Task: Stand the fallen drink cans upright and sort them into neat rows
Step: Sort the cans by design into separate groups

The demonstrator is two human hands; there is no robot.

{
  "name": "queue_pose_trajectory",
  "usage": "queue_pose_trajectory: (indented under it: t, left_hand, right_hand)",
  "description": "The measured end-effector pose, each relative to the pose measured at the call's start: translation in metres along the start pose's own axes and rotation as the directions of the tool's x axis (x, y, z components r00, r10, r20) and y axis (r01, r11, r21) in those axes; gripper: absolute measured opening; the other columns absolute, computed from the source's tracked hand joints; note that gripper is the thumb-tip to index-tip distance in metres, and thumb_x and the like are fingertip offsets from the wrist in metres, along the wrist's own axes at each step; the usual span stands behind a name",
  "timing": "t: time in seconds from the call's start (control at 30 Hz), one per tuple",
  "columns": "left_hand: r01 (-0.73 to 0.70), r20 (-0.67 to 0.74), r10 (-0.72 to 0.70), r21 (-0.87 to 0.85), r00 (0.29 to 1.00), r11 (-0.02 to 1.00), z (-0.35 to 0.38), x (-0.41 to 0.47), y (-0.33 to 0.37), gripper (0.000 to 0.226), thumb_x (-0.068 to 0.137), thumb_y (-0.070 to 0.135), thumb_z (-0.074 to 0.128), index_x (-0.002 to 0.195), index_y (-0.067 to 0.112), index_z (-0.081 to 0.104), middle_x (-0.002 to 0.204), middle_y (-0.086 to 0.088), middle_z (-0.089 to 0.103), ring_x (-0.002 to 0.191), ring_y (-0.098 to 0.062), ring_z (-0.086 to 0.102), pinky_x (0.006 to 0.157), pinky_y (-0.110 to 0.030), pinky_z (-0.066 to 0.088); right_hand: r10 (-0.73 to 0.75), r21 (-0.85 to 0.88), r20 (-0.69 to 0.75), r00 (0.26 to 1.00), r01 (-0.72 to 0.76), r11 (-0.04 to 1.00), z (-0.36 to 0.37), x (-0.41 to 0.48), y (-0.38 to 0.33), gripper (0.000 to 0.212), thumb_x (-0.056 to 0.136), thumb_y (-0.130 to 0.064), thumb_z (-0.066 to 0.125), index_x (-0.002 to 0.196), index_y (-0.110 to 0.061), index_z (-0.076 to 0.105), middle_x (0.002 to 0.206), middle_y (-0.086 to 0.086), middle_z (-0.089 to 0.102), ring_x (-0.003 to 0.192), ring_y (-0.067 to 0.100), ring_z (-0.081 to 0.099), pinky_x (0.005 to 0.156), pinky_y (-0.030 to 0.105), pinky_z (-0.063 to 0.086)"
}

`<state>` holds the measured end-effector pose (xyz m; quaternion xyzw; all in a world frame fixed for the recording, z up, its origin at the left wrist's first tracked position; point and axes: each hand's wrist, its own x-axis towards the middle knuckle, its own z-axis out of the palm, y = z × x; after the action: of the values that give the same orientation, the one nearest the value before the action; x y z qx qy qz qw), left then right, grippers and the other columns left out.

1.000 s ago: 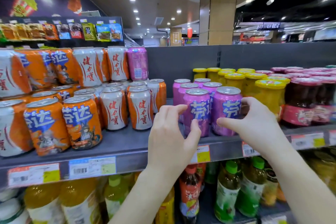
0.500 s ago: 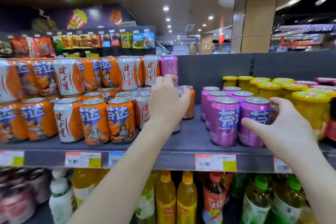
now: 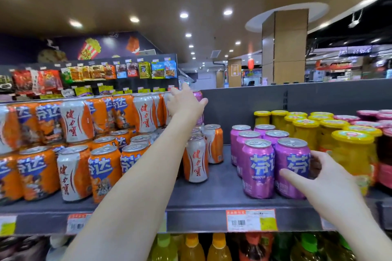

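A grey shelf [image 3: 220, 193] ran across a shop aisle under a brown ceiling with downlights, a pillar [image 3: 285, 46] at 1 o'clock and a snack rack [image 3: 118, 72] at 10 o'clock. Its front edge bore a price tag [image 3: 251, 220], with bottles [image 3: 218, 248] below. A bare strip of shelf ran back between a white can [image 3: 196, 159] and the purple cans [image 3: 257, 167]; orange cans [image 3: 104, 171] crowded the left in two tiers, and jars [image 3: 352, 150] stood to the right. All cans in view stood upright. The left hand [image 3: 186, 105] was stretched up to the upper tier, fingers spread and straight, with the top can [image 3: 198, 96] partly hidden at its 2 o'clock; contact could not be told. The right hand [image 3: 324, 178] gripped the front can [image 3: 293, 154] from the can's 4 o'clock, thumb across its label and fingers curled round its right side.
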<state>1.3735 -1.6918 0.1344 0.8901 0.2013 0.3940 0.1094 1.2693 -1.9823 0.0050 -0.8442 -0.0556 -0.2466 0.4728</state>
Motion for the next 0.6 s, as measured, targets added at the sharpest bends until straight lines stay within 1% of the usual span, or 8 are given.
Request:
queue_pose_trajectory:
  t: [0.03,0.07,0.17,0.27,0.37,0.43,0.5,0.6]
  left_hand:
    - [0.000,0.010,0.000,0.069,1.000,0.998,0.002,0.002,0.001,0.086,0.090,0.070,0.058,0.154,0.018,0.034,0.153,-0.023,0.039,0.138,-0.038,0.043,0.105,-0.042,0.043]
    - [0.000,0.015,-0.001,0.094,1.000,0.996,0.005,0.002,0.003,0.084,0.091,0.070,0.057,0.153,0.019,0.035,0.153,-0.024,0.037,0.138,-0.038,0.043,0.105,-0.042,0.043]
    - [0.011,-0.007,-0.010,0.054,1.000,0.998,0.013,-0.003,0.007,0.075,0.092,0.060,0.064,0.150,0.021,0.037,0.150,-0.025,0.036,0.134,-0.040,0.044,0.099,-0.042,0.048]
    - [-0.005,-0.049,0.006,0.020,0.999,1.000,0.018,-0.003,0.008,0.070,0.093,0.051,0.069,0.148,0.023,0.037,0.141,-0.023,0.046,0.128,-0.040,0.050,0.094,-0.042,0.051]
    - [-0.060,-0.082,0.053,-0.091,0.995,0.994,0.021,-0.003,0.007,0.064,0.090,0.042,0.074,0.141,0.021,0.041,0.125,-0.017,0.059,0.113,-0.035,0.059,0.081,-0.039,0.055]
    - [-0.107,-0.100,0.090,-0.178,0.991,0.978,0.018,-0.006,0.005,0.059,0.089,0.035,0.077,0.137,0.022,0.045,0.121,-0.013,0.058,0.109,-0.031,0.060,0.075,-0.034,0.051]
    - [-0.168,-0.128,0.139,-0.257,0.982,0.952,0.013,-0.011,0.003,0.058,0.086,0.034,0.079,0.134,0.023,0.049,0.120,-0.009,0.057,0.108,-0.028,0.060,0.075,-0.031,0.049]
    - [-0.256,-0.178,0.198,-0.411,0.964,0.875,-0.004,-0.022,0.004,0.065,0.083,0.038,0.081,0.138,0.026,0.048,0.124,-0.004,0.060,0.112,-0.021,0.060,0.077,-0.026,0.047]
  right_hand:
    - [-0.007,-0.001,-0.004,1.000,0.007,1.000,0.000,0.000,0.001,0.079,0.073,-0.041,0.086,0.140,-0.017,0.051,0.133,0.005,0.064,0.108,0.021,0.061,0.070,0.028,0.045]
    - [-0.012,0.000,-0.011,1.000,0.012,1.000,0.001,0.000,0.002,0.078,0.074,-0.040,0.086,0.140,-0.017,0.051,0.132,0.005,0.064,0.103,0.018,0.059,0.065,0.024,0.042]
    - [-0.023,0.014,-0.030,0.999,0.023,1.000,0.005,-0.001,0.005,0.075,0.075,-0.040,0.085,0.139,-0.017,0.051,0.130,0.005,0.065,0.095,0.012,0.053,0.060,0.015,0.037]
    - [-0.028,0.005,-0.035,0.999,0.028,1.000,0.005,-0.002,0.005,0.075,0.076,-0.041,0.084,0.140,-0.018,0.051,0.130,0.004,0.065,0.095,0.011,0.052,0.060,0.014,0.037]
    - [-0.041,0.000,-0.044,0.998,0.041,0.999,0.005,-0.004,0.005,0.074,0.077,-0.040,0.083,0.139,-0.019,0.051,0.129,0.002,0.065,0.095,0.009,0.051,0.061,0.012,0.036]
    - [-0.049,0.000,-0.056,0.997,0.050,0.999,0.005,-0.005,0.005,0.073,0.077,-0.040,0.083,0.139,-0.019,0.051,0.127,0.001,0.065,0.096,0.009,0.051,0.065,0.018,0.041]
    - [-0.057,0.004,-0.071,0.996,0.057,0.998,0.006,-0.005,0.007,0.073,0.077,-0.042,0.083,0.139,-0.021,0.051,0.126,0.000,0.065,0.099,0.010,0.051,0.075,0.027,0.043]
    - [-0.054,0.034,-0.074,0.996,0.057,0.998,0.006,-0.006,0.010,0.073,0.077,-0.043,0.083,0.139,-0.023,0.051,0.126,-0.002,0.064,0.101,0.010,0.052,0.077,0.027,0.041]
